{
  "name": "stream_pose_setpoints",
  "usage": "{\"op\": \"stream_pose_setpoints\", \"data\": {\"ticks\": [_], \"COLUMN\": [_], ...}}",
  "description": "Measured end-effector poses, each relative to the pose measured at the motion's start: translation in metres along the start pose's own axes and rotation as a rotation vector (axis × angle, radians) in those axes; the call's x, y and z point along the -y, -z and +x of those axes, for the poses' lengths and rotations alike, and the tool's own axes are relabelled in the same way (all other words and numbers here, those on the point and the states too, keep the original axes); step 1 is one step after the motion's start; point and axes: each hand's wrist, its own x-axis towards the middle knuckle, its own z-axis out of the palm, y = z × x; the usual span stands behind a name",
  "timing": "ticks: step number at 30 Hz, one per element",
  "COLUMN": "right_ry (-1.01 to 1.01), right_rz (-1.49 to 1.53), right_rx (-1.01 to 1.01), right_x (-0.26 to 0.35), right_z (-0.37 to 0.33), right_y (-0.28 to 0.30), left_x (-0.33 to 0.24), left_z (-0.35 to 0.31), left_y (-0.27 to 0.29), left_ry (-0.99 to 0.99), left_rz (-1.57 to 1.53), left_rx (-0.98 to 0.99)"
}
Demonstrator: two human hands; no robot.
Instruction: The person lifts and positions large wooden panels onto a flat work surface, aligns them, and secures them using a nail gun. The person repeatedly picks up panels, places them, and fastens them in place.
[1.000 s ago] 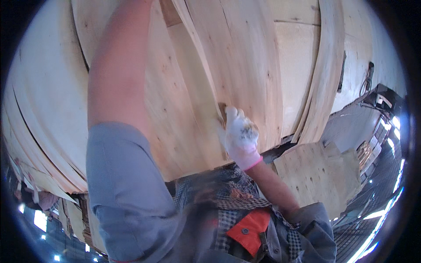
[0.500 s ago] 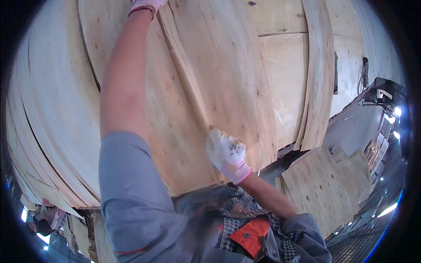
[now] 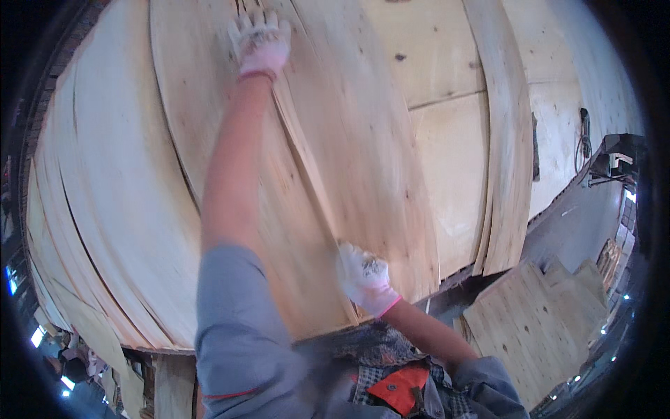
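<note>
Veneer (image 3: 377, 174) lies under the left hand (image 3: 261, 46), fingers spread, probably steadying it; the right hand (image 3: 364, 277) curls at an edge, pinch unclear.

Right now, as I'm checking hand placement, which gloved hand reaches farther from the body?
The left hand, splayed over the veneer near the picture's top; the right hand is lower, toward the veneer's near edge.
</note>
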Motion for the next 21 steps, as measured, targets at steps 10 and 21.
{"op": "stream_pose_setpoints", "data": {"ticks": [10, 21], "right_ry": [0.169, -0.380], "right_rz": [0.155, 0.726], "right_rx": [0.117, -0.308], "right_x": [0.003, -0.255], "right_z": [-0.015, -0.135], "right_y": [0.010, 0.123], "left_x": [-0.057, -0.035], "left_z": [-0.087, -0.089], "left_y": [0.014, -0.019], "left_ry": [0.138, 0.152], "left_rz": [-0.042, 0.232], "left_rx": [0.002, 0.104]}}
